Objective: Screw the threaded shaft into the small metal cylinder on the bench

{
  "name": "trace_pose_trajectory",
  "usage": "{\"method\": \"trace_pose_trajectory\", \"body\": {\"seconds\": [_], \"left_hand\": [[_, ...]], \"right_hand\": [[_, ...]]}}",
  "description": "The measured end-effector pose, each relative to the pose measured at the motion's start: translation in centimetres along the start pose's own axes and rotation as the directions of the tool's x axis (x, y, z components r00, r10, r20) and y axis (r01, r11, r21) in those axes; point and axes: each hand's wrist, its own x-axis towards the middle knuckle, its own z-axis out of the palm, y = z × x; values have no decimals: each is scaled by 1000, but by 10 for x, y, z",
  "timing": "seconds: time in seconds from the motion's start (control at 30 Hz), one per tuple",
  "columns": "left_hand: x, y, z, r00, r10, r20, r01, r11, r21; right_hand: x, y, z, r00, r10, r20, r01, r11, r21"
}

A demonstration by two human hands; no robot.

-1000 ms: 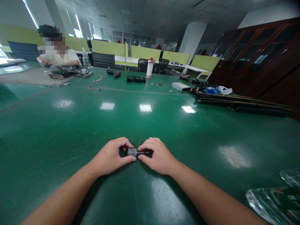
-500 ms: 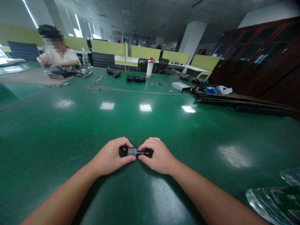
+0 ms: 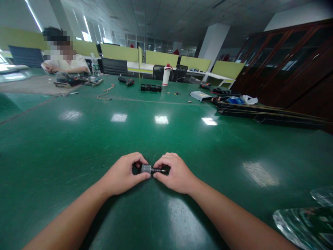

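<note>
A small part lies crosswise between my hands, just above or on the green tabletop (image 3: 161,139): a grey cylinder (image 3: 146,168) with a thin dark ribbed shaft (image 3: 157,170) pointing right. My left hand (image 3: 125,175) curls around the cylinder, thumb in front and index finger behind. Around the shaft bends my right hand (image 3: 174,173), its thumb and index fingertips on either side near where shaft meets cylinder. The cylinder's left end is partly in the shadow of my left palm. The shaft's tip reaches into the hollow of my right hand.
Clear plastic bottles (image 3: 304,222) lie at the lower right. Far back stand a white bottle (image 3: 166,75), a black rack-like part (image 3: 151,88), a power drill (image 3: 126,81) and a metal box (image 3: 200,96). Long dark strips (image 3: 260,113) lie right. A person (image 3: 66,64) sits far left.
My hands and the part stay almost in place. The seated person's head has shifted slightly.
</note>
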Motion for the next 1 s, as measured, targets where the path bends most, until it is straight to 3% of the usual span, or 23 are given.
{"method": "trace_pose_trajectory", "body": {"seconds": [1.0], "left_hand": [[0, 0, 2, 999, -28, -45, 28, 1000, -1]], "right_hand": [[0, 0, -1, 998, 35, -43, -36, 999, -28]]}}
